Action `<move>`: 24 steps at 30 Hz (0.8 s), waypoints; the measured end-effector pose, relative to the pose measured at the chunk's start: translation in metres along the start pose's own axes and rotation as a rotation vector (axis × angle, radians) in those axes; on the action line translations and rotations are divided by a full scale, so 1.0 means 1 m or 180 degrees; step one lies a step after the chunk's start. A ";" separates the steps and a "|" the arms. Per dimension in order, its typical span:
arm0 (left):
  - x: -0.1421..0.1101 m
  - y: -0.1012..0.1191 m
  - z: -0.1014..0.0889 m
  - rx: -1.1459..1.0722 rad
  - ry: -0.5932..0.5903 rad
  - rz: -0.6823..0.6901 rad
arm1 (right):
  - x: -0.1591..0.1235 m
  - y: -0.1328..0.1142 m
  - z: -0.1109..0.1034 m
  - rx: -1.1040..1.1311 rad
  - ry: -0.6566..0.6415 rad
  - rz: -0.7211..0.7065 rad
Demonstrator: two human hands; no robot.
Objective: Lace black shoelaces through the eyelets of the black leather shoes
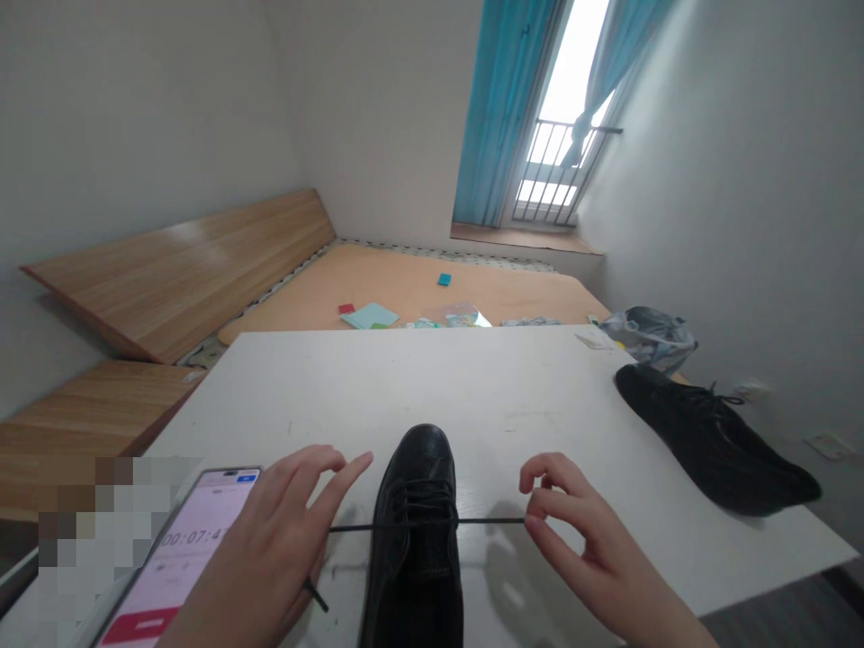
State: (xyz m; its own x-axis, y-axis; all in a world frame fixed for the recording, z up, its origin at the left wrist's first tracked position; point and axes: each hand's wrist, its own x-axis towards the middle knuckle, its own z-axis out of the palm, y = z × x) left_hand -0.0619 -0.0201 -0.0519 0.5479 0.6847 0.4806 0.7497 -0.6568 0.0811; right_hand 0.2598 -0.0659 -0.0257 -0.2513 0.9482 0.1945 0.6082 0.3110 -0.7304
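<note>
At 6 o'clock on the bench (432, 387): black leather lace-up shoe (415, 562), firm, fairly heavy | thin black lace (492, 521), soft, slippery, taut across the shoe, best held near its ends | right hand (594, 549) pinches it | left hand (270, 549) spread, hold unclear

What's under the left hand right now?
The left hand lies over a smartphone showing a timer on a pink screen, and a black shoelace whose tip pokes out beneath. The palm hides part of the screen and that stretch of lace.
</note>
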 end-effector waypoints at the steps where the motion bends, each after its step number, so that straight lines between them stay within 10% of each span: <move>1: -0.003 -0.002 0.005 0.0009 -0.0073 -0.0028 | -0.003 0.006 0.000 0.0019 -0.0164 0.0090; 5: -0.002 -0.003 0.010 -0.0370 -0.0294 -0.0217 | -0.006 0.015 0.006 0.0165 -0.0636 0.0364; 17: 0.026 0.047 -0.004 -0.1687 -0.1011 -0.0613 | 0.028 -0.028 0.040 0.0654 -0.0211 0.0233; 24: 0.021 0.038 -0.007 -0.2381 -0.0673 -0.1548 | 0.030 -0.024 0.039 0.2579 -0.0710 0.1064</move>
State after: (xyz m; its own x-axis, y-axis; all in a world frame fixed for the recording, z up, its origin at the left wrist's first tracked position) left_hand -0.0239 -0.0330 -0.0329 0.3466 0.9345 0.0815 0.5202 -0.2638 0.8123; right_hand 0.2083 -0.0473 -0.0283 -0.3483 0.9199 -0.1804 -0.0198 -0.1996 -0.9797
